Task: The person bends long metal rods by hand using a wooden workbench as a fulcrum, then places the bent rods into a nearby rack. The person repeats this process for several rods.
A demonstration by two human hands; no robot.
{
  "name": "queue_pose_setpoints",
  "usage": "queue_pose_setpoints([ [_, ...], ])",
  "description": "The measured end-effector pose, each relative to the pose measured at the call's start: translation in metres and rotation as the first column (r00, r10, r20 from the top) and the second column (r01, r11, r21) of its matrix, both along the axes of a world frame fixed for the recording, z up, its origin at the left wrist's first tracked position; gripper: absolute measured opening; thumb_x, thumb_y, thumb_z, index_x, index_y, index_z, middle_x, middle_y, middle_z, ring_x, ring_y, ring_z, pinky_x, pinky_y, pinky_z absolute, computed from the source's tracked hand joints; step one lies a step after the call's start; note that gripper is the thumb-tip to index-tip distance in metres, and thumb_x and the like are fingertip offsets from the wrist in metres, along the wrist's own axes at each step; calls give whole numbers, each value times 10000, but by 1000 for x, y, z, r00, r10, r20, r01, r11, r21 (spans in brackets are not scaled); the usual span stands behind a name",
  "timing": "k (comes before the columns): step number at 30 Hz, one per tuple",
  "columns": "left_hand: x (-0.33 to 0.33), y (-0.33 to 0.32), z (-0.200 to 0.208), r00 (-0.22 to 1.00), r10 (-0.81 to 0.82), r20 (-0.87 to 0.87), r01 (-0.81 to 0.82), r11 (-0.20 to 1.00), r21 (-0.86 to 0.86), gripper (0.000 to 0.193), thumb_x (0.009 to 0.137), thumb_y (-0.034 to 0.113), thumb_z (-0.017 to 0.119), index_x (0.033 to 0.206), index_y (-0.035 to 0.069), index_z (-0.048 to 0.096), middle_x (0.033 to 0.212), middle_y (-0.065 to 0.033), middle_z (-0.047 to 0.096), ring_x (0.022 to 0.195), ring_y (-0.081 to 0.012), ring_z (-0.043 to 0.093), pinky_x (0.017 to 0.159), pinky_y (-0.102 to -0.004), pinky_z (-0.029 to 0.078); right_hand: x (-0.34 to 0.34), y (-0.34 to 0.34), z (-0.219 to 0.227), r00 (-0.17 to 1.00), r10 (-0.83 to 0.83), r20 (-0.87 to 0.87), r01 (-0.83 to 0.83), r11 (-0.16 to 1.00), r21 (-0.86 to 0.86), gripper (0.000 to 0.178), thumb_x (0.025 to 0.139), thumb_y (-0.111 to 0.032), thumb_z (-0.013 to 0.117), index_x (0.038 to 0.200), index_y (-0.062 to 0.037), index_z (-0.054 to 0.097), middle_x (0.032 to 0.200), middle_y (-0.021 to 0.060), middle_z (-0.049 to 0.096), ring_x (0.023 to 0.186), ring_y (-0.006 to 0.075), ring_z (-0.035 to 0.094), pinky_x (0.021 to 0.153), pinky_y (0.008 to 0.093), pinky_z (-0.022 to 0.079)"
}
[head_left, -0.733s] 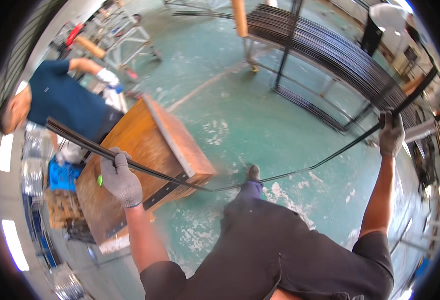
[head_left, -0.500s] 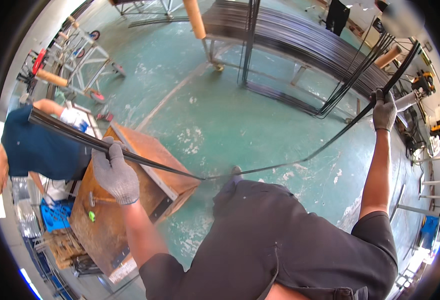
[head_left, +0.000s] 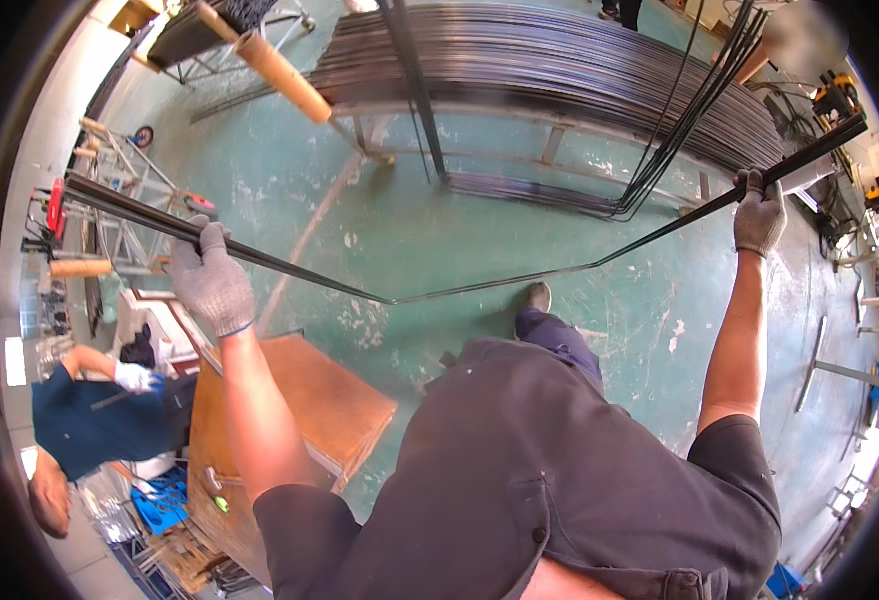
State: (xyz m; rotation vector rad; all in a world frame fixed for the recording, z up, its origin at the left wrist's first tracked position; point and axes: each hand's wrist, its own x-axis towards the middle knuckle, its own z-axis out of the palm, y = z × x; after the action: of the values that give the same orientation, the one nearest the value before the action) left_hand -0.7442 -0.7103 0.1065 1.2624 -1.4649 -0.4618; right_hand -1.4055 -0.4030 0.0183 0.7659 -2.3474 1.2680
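My left hand (head_left: 215, 283), in a grey knitted glove, is closed around the left part of a long black bent bar (head_left: 295, 267). On the far right my right hand (head_left: 762, 217), gloved the same way, grips the bar's other arm. Between the hands the bar dips to a thin, nearly straight middle stretch, and its two arms rise outward to thicker-looking ends. It hangs in front of my body above the green floor. Whether it is one bar or several lying together, I cannot tell.
Ahead stands a rack (head_left: 550, 145) stacked with long dark bars (head_left: 540, 65); bent black rods (head_left: 650, 165) hang at its right. A cardboard tube (head_left: 282, 76) juts from its left. At lower left is a brown table (head_left: 335, 390), with a person in dark blue (head_left: 110, 415) beside it.
I have stepped forward, and the rack now looks nearer. The brown table and the person have slid toward the lower left. Both hands keep their hold on the bar.
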Motion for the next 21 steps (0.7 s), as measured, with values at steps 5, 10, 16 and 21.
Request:
queue_pose_setpoints([
  [5,-109,-83,-12,998,-57,16,58,998,-21,138,983,4,668,1114,-39,672,965,-90,692,867,-182,674,836,-326,542,-55,-48,-25,980,-11,199,33,993,-109,228,1069,-259,679,1077,-45,757,874,87,789,819,178,770,758,316,587],
  [10,-182,-154,-31,997,-50,50,51,999,-7,131,980,1,664,1104,-39,684,959,-105,710,850,-204,688,833,-339,552,-103,-83,-36,985,-59,165,74,993,-90,210,1068,-230,677,1059,-32,745,858,72,781,810,153,746,743,289,572],
  [16,-240,-247,-63,982,-51,180,53,999,-8,126,957,24,694,1077,-13,701,955,-86,724,899,-207,701,867,-345,541,-153,-132,-65,982,-107,156,124,987,-101,223,1060,-235,692,1055,-17,741,856,75,787,785,161,755,732,292,575],
  [21,-283,-308,-97,979,-24,203,42,995,-85,188,965,123,710,1079,-26,720,944,-176,758,903,-282,734,860,-380,547,-187,-156,-84,972,-221,83,216,974,66,285,1033,-372,699,1029,-94,759,854,95,782,805,291,756,744,392,558],
])
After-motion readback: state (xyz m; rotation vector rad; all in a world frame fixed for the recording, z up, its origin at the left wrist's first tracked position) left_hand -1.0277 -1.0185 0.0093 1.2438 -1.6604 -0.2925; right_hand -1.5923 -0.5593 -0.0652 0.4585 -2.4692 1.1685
